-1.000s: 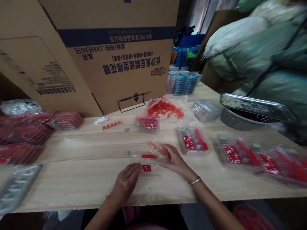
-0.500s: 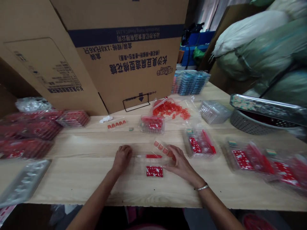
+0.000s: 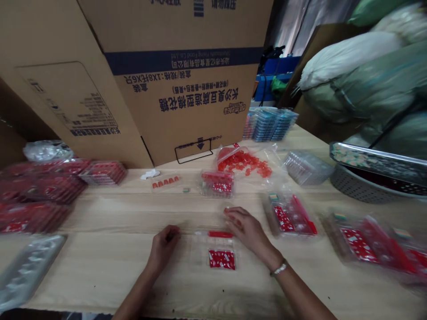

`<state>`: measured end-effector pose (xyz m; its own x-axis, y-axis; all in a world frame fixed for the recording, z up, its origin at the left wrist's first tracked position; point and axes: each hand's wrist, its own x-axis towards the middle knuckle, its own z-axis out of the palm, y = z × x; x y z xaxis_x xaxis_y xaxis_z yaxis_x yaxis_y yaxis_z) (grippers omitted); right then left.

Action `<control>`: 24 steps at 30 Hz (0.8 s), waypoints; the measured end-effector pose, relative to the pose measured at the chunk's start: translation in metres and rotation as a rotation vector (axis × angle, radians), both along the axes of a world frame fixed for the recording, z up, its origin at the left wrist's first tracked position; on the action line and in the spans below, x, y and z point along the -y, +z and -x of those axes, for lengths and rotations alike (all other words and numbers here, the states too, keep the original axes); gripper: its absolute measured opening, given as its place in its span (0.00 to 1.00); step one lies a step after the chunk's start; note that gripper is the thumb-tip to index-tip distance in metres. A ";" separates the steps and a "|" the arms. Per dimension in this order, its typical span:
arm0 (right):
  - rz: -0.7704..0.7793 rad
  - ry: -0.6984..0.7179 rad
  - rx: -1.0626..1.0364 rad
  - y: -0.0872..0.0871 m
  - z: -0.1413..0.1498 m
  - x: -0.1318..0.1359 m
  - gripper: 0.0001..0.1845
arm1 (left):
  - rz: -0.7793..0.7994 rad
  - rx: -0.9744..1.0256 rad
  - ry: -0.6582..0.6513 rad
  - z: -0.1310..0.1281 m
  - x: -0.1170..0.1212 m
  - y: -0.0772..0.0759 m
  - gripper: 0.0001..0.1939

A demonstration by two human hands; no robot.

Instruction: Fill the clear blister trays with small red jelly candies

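A clear tray [image 3: 201, 250] with a red packet [image 3: 222, 259] lies on the tabletop [image 3: 110, 253]. By its far right corner, the right hand [image 3: 249, 227] pinches a blurry strip [image 3: 225, 210]. Left, the left hand [image 3: 164, 243] curls; I can't tell if its fingers hold anything.

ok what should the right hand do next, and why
Probably lower what looks like a clear strip from the right hand into the clear tray: it is pinched near the tray's far edge, and the tray shows a bare section between its red packet and red stick.
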<state>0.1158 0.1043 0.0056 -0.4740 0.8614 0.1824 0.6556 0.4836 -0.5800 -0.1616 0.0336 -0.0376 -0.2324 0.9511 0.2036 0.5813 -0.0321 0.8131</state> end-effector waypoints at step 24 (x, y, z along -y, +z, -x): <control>0.409 0.362 -0.081 0.026 0.128 -0.003 0.08 | 0.050 0.746 0.251 -0.009 0.049 0.053 0.15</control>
